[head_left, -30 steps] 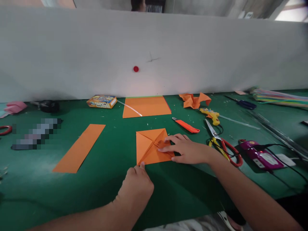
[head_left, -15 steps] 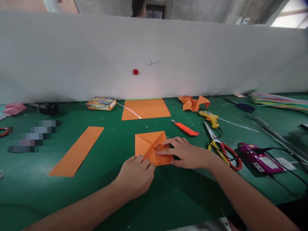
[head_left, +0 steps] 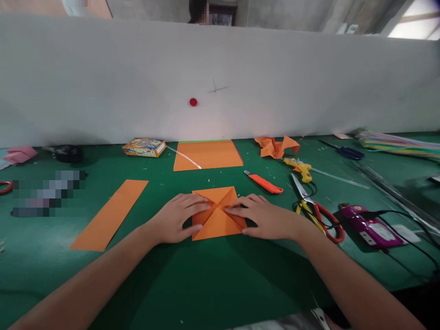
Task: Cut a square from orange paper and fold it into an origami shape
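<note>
An orange square of folded paper (head_left: 218, 222) lies flat on the green table, its creases and flaps meeting near the middle. My left hand (head_left: 178, 217) rests on its left side with fingers spread, the fingertips on the paper and the thumb at the lower left edge. On the right side lies my right hand (head_left: 263, 215), fingers apart, tips touching the right flap and thumb by the lower right corner. Neither hand grips anything. An orange paper strip (head_left: 112, 213) is to the left of my left hand.
Behind the square are orange sheets (head_left: 209, 156), a small box (head_left: 144, 147) and an orange cutter (head_left: 264, 183). Crumpled orange paper (head_left: 277, 147), a yellow glue gun (head_left: 299, 167), scissors (head_left: 314, 204) and a purple power strip (head_left: 373, 227) with cables lie right. A white panel (head_left: 137, 82) stands behind.
My left hand has moved from the paper's lower edge up and left onto its left side, and its curled fingers have spread. My right hand has barely moved.
</note>
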Motion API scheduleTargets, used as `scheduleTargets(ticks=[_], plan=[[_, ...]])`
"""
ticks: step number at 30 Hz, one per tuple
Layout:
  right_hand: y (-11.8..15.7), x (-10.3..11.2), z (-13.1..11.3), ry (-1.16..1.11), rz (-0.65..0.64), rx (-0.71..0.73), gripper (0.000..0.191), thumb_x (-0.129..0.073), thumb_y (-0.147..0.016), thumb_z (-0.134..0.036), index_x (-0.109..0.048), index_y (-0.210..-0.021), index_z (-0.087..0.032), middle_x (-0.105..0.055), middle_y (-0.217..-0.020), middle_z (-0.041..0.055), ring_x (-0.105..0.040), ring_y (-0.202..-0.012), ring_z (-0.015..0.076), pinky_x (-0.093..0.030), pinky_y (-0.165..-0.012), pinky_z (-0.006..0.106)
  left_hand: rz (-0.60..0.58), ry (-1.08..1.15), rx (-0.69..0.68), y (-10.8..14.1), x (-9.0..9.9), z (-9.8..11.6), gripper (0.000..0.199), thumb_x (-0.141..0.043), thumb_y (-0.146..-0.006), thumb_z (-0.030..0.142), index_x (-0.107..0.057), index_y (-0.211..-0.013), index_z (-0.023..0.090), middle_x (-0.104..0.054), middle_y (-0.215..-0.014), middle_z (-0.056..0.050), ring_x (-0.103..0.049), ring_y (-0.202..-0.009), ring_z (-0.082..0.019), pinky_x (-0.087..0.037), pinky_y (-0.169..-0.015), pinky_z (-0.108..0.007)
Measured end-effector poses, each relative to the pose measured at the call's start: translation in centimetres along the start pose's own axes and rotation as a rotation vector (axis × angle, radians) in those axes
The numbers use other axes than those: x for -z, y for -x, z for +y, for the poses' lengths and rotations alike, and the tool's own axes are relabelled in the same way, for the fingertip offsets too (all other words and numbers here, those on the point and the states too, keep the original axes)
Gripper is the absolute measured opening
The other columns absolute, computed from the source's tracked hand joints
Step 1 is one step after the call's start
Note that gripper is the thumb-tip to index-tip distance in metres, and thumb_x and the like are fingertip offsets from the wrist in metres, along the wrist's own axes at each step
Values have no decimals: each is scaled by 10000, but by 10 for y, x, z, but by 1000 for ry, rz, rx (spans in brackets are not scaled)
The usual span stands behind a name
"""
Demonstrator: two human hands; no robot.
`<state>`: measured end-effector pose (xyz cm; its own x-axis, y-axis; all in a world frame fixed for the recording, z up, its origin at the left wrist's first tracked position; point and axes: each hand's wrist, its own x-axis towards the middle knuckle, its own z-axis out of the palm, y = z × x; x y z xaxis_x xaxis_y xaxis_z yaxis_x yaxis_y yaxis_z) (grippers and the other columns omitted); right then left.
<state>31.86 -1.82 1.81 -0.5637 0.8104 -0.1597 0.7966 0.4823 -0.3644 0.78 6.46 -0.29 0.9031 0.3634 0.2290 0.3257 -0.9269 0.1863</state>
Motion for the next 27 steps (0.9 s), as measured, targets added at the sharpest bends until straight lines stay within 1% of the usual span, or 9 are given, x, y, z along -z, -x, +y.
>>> scheduleTargets(ticks=[3, 7, 10, 12, 14, 17, 19, 23, 27], plan=[[-1, -1, 2, 0, -3, -1, 657, -619, -923, -447, -449, -1552, -367, -478, -1495, 79, -426, -1272, 368, -361, -1101, 592, -85, -8, 30, 0, -2, -4, 541, -496, -1017, 467, -456, -1520, 273, -505, -1539, -99, -476, -1378, -299, -361, -1113, -473], [-2, -2, 1, 2, -12, -26, 645, -635, -905, -421, -476, -1526, -350, -410, -1555, 83, -364, -1368, 386, -333, -1135, 611, -111, -21, 13, -2, -4, -2, 580, -515, -1005, 479, -441, -1536, 260, -499, -1540, -111, -487, -1359, -308, -348, -1116, -471], [-2, -3, -2, 10, 89, -70, 587, -713, -828, -373, -569, -1395, -324, -244, -1657, 71, -182, -1492, 416, -273, -1175, 634, -84, -5, 24, -3, -3, 0, 498, -543, -981, 468, -548, -1421, 236, -542, -1477, -116, -527, -1302, -303, -374, -1085, -451], [-3, -5, -4, 28, 170, -51, 553, -727, -795, -327, -584, -1329, -301, -198, -1677, 69, -110, -1524, 409, -243, -1194, 630, -65, 7, 28, -3, -2, 1, 394, -558, -966, 447, -616, -1288, 227, -580, -1408, -109, -560, -1240, -290, -395, -1052, -436], [-5, -8, -5, 34, 184, 13, 638, -681, -794, -256, -519, -1409, -301, -183, -1690, 75, -81, -1542, 382, -223, -1206, 617, -53, 20, 18, -3, -2, 1, 310, -566, -953, 407, -637, -1193, 224, -607, -1341, -100, -581, -1182, -274, -407, -1026, -425], [-10, -14, -5, 7, 127, 88, 879, -600, -769, -170, -311, -1585, -325, -112, -1725, 70, -50, -1561, 364, -201, -1203, 629, -46, 53, -2, -3, -3, 1, 253, -568, -943, 349, -633, -1150, 220, -625, -1275, -95, -588, -1141, -256, -415, -1019, -414], [-15, -18, -5, -15, 89, 110, 962, -583, -751, -162, -221, -1628, -324, -110, -1734, 60, -48, -1567, 360, -174, -1207, 633, -48, 73, -10, -3, -3, 1, 245, -569, -938, 330, -631, -1147, 217, -628, -1267, -99, -583, -1156, -254, -415, -1035, -415], [-21, -21, -4, -32, 33, 124, 960, -570, -760, -180, -215, -1643, -303, -189, -1725, 46, -116, -1564, 339, -135, -1225, 604, -55, 109, -22, -2, -1, 0, 281, -591, -934, 383, -632, -1156, 217, -619, -1301, -117, -576, -1186, -267, -413, -1068, -428], [-21, -21, -3, -28, 17, 121, 909, -563, -769, -191, -284, -1629, -292, -180, -1728, 44, -134, -1568, 329, -125, -1229, 598, -86, 137, -30, -2, 3, 0, 459, -665, -879, 518, -617, -1222, 216, -592, -1341, -139, -544, -1231, -303, -397, -1090, -459]])
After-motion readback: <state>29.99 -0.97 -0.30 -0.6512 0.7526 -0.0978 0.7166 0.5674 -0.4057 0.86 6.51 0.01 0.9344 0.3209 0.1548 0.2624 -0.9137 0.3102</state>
